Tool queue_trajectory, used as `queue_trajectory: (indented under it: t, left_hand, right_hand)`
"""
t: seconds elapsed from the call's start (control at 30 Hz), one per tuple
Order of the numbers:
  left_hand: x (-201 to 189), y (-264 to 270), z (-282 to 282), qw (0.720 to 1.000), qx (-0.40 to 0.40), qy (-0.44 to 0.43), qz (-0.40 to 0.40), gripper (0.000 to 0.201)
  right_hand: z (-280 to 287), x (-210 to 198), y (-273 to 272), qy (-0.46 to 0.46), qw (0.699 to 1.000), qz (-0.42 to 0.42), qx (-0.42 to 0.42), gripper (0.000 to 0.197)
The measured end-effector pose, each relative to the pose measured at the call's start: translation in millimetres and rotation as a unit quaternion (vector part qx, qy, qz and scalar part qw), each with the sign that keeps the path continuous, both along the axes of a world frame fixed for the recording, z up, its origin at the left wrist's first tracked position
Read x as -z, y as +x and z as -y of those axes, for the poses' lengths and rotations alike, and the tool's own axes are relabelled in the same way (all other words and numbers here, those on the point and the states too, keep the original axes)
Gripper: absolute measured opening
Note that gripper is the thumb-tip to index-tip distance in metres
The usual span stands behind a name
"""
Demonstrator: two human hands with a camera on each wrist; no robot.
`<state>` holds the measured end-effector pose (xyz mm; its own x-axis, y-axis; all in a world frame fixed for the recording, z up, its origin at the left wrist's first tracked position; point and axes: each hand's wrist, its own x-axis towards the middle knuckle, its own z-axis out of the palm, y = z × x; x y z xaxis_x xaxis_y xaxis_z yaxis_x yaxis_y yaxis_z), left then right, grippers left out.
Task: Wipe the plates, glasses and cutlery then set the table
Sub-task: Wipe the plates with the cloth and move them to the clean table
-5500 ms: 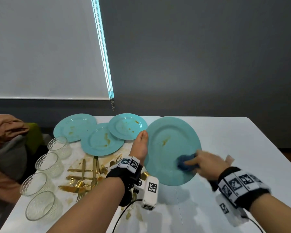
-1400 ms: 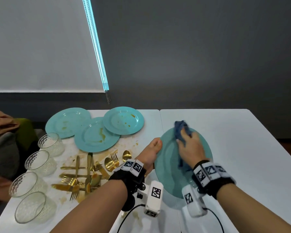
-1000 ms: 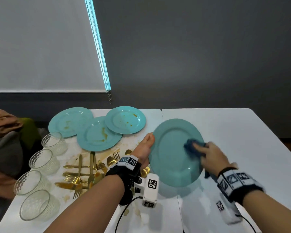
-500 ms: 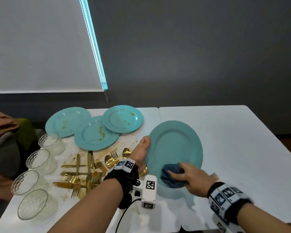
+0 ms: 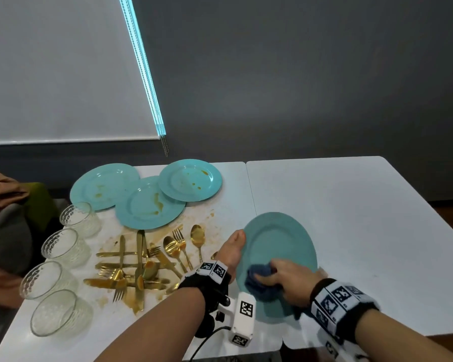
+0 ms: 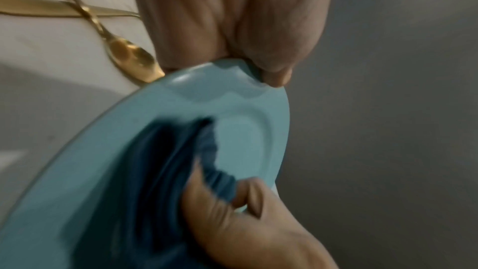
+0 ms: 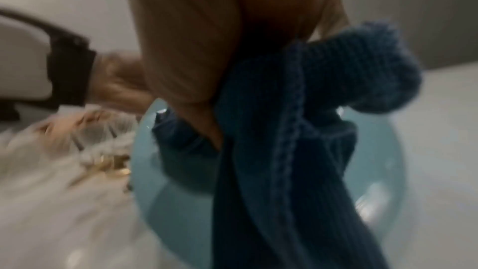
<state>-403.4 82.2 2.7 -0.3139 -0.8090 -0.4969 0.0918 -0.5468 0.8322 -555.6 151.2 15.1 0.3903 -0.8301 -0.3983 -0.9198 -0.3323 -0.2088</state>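
Stained white table, grey wall

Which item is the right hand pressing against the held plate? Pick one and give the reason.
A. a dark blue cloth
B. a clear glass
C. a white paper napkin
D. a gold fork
A. The right hand grips a bunched dark blue cloth against the face of the teal plate, which the left hand holds by its rim; the forks and glasses lie apart on the table.
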Motion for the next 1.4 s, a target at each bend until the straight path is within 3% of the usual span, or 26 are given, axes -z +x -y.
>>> queue_trajectory:
  t: [0.03,0.13,0.23,0.43,0.8,0.9,1.03,1.2,1.3,1.4]
  left_hand:
    - [4,0,-3,1.0,-0.005,0.002,0.015,0.029]
    - [22,-4,-10,0.996,-0.019,0.019,0.081,0.032]
    - [55,-8,-8,0.99,-0.008,0.012,0.141,0.041]
    - [32,-5,-25,0.982,0.022,-0.016,0.185,0.028]
    - [53,1,-13,0.967,0.047,0.033,0.249,0.057]
    - [57,2,-9,0.946,0.075,0.031,0.315,0.068]
    - [54,2,-3,0.913,0.119,-0.015,0.39,0.066]
    - [54,0,5,0.845,0.187,-0.035,0.5,0.073]
    - [44,4,23,0.819,0.19,-0.065,0.537,0.06]
    - [23,13,53,0.824,0.179,-0.096,0.528,0.045]
  right_hand:
    - [0,-4,-5,0.044,0.998,-0.047,-0.006,0.035]
    - [5,-6,-35,0.083,0.988,-0.109,0.069,0.044]
    - [13,-9,-55,0.058,0.985,-0.074,0.146,0.052]
    - [21,-22,-72,0.014,0.976,0.0,0.218,0.054]
    - [20,-25,-50,0.035,0.97,0.069,0.23,0.052]
    - [23,-24,-44,0.039,0.968,0.08,0.236,0.052]
    - [29,-28,-43,0.03,0.964,0.091,0.248,0.048]
    - [38,-37,-43,0.033,0.954,0.114,0.276,0.047]
    - [44,-40,-40,0.043,0.948,0.125,0.289,0.046]
    - [54,-46,-32,0.035,0.94,0.145,0.308,0.046]
